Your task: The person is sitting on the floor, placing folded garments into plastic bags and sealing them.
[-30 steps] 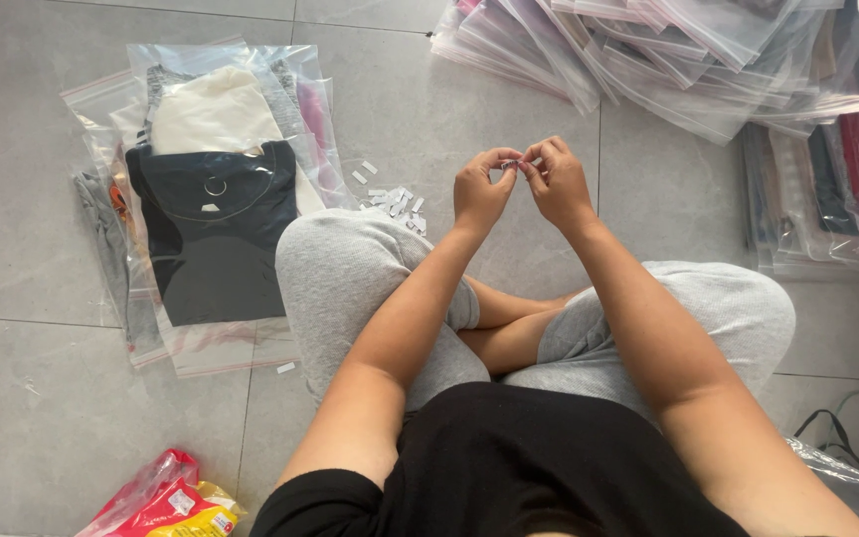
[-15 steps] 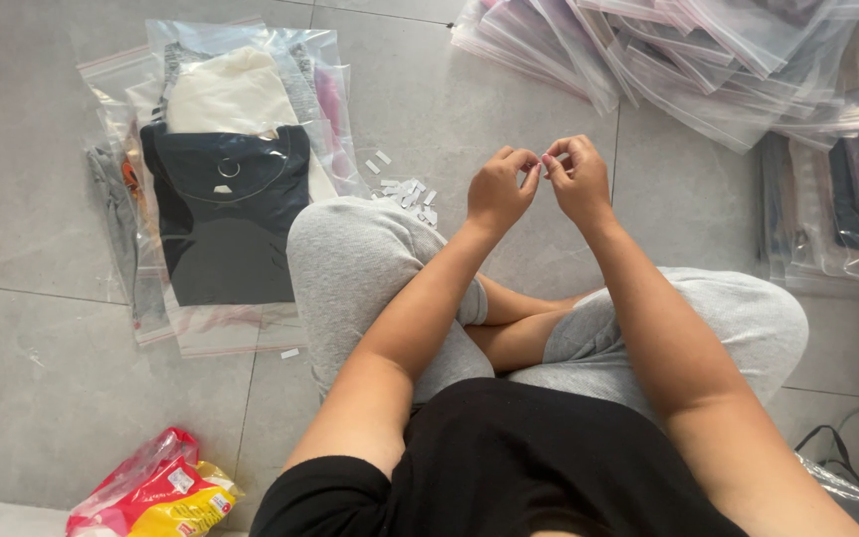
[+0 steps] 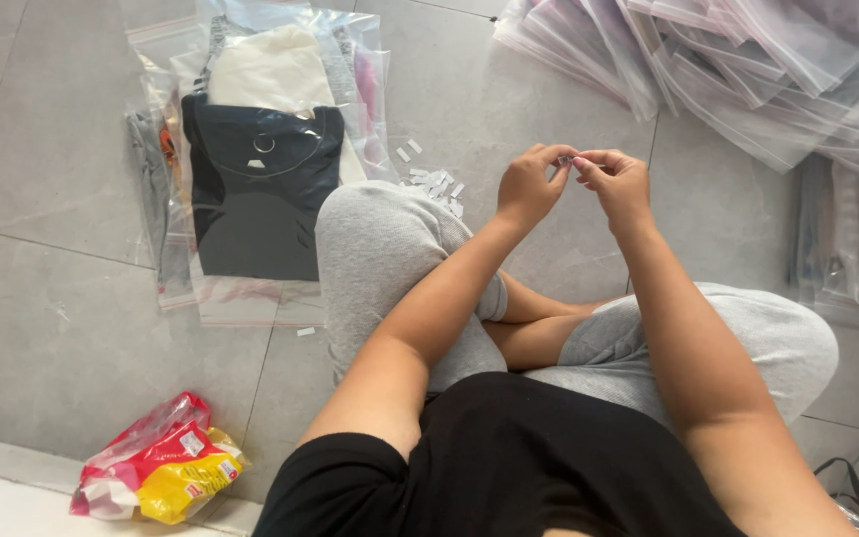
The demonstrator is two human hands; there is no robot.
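Note:
I sit cross-legged on a grey tiled floor. My left hand [image 3: 529, 185] and my right hand [image 3: 616, 184] meet in front of me, fingertips pinched together on a tiny pale piece [image 3: 567, 160], too small to name. A scatter of small white paper bits [image 3: 433, 180] lies on the tile just left of my left hand, by my left knee. Farther left is a stack of clear zip bags with folded clothes, a black garment [image 3: 256, 194] on top and a cream one [image 3: 268, 72] behind it.
A heap of empty clear zip bags [image 3: 718, 70] fills the upper right. More bagged clothes [image 3: 852, 239] lie at the right edge. A red and yellow snack packet [image 3: 156, 472] sits at the lower left near a white ledge. A black cable [image 3: 847, 482] shows at the lower right.
Both hands have stayed pinched together on the small piece, with slight finger movement. The view has drifted a little, so the bag stack sits somewhat higher and farther right.

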